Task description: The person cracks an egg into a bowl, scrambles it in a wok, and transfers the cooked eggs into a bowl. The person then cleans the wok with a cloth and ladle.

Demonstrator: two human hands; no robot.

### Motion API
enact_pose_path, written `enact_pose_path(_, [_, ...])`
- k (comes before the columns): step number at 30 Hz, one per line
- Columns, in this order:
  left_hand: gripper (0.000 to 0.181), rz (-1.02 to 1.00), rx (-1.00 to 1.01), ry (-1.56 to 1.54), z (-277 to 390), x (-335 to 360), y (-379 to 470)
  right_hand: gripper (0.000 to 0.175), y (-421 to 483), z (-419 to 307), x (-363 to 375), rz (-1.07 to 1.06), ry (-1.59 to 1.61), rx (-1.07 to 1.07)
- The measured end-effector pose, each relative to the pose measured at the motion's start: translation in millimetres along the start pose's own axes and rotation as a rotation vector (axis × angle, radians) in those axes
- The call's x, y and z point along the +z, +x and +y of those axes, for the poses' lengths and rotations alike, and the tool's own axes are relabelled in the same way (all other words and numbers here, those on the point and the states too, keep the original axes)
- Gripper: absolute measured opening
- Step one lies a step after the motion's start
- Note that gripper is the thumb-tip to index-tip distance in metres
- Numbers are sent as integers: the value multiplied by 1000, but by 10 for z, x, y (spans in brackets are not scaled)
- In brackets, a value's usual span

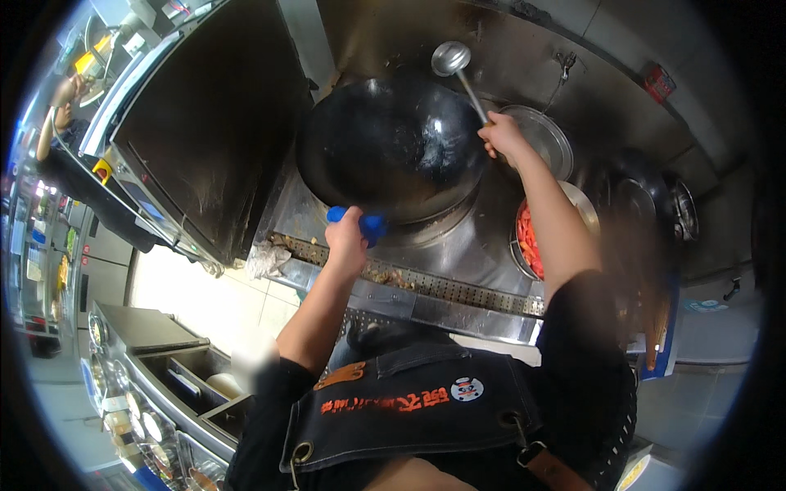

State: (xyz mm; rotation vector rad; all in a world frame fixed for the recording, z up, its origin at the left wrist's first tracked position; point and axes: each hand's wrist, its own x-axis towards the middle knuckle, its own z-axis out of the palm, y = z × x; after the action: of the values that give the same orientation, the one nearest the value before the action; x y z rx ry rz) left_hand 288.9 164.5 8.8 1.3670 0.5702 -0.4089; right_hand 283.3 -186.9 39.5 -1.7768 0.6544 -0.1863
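Note:
A large black wok (381, 147) sits tilted on a metal burner ring (439, 230), with nothing but a wet sheen visible inside it. At its near rim, my left hand (346, 236) grips a bunched blue cloth (371, 227); whether the wok's handle is under it cannot be seen. My right hand (506, 138) holds a metal ladle (451, 58) by the lower part of its handle. The ladle's bowl is raised beyond the wok's far right rim. Close below my right forearm is a metal bowl of sliced red vegetables (528, 239), partly hidden by the arm.
A round metal strainer or lid (540, 138) lies behind my right wrist, near a wall tap (565, 64). Food scraps lie in the perforated gutter (393, 276). A crumpled rag (268, 259) rests at its left end. A dark metal cabinet (209, 123) borders the left. Another person (92, 172) stands beyond.

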Motion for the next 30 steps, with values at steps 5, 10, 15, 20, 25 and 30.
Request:
enact_pose_path(5, [17,-25,150,-10,34,-54,88,22,340,19,-113,-314,359,168])
enact_pose_path(10, [12,17,392,116,240,-178,100,53,52,156,-441,-298,394,168])
enact_pose_path(15, [13,-30,491,234,360,-235,-16,40,-374,86,-645,-191,240,41])
enact_pose_path(20, [22,-44,695,343,435,-71,-138,30,-732,-85,-686,-103,116,-34])
enact_pose_path(25, [30,-28,947,600,503,120,-437,25,-1065,-129,-684,33,231,36])
enact_pose_path(30, [33,12,1097,806,498,391,-887,10,-1258,-55,-729,64,241,69])
